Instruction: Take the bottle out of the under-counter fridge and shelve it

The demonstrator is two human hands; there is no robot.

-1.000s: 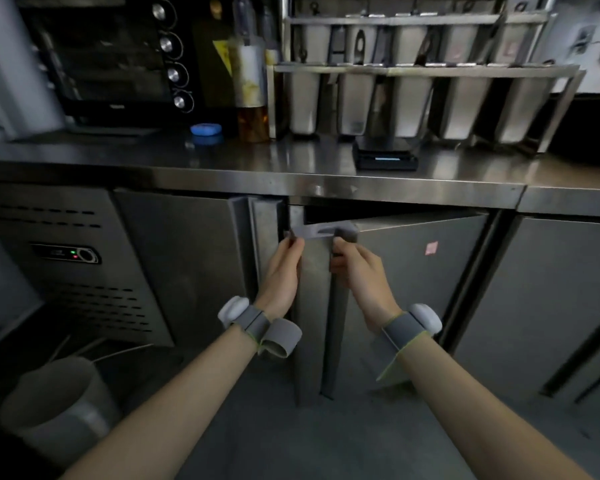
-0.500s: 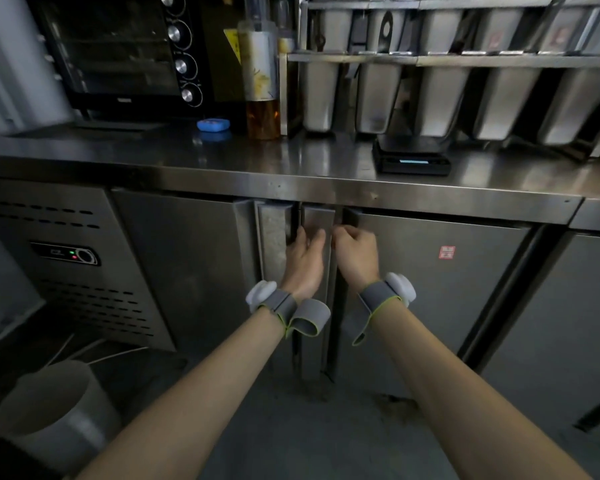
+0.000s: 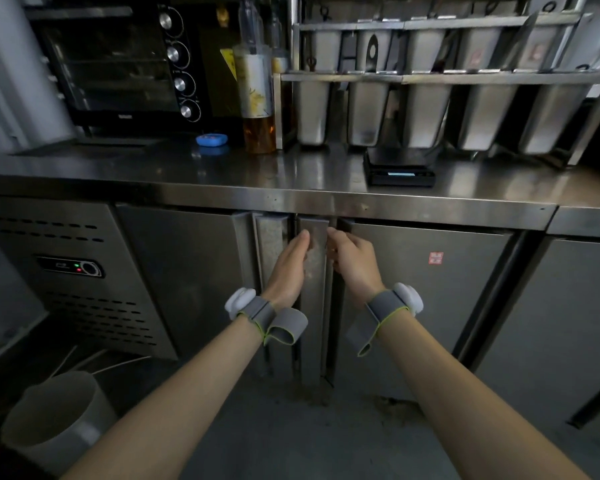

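- Left hand [image 3: 289, 268]: flat, fingers together and straight, palm against the vertical handle strip [image 3: 313, 271] of the right fridge door [image 3: 426, 306]; grips nothing, prob. pressing or steadying the door edge.
- Right hand [image 3: 352, 263]: just beside the left, across that strip; fingers curled toward the door's handle edge, tips hidden, so can't tell if it's clamped on the lip or only resting there.
- Both hands are at the seam between the two doors because that's where the pull edges sit; left fridge door [image 3: 181, 282] has its own strip [image 3: 272, 251], untouched.
- Both doors look flush w/ the cabinet front, i.e. fridge closed; no interior showing.
- Grey wrist bands w/ white pods on both forearms.
- Bottle to fetch: not visible, presumably inside behind the doors. The tall amber bottle [image 3: 257, 98] on the countertop [image 3: 291, 188] may be a diff. one; label too blurred to read.
- Further out: black oven [image 3: 118, 64] at left, blue puck [image 3: 212, 139] next to the amber bottle, scale [image 3: 399, 169] under the rack of steel bins [image 3: 430, 109], white bucket [image 3: 59, 410] on the floor, lower left.
- Judgement: task is at the door-handling stage; the shelving spot isn't evident.
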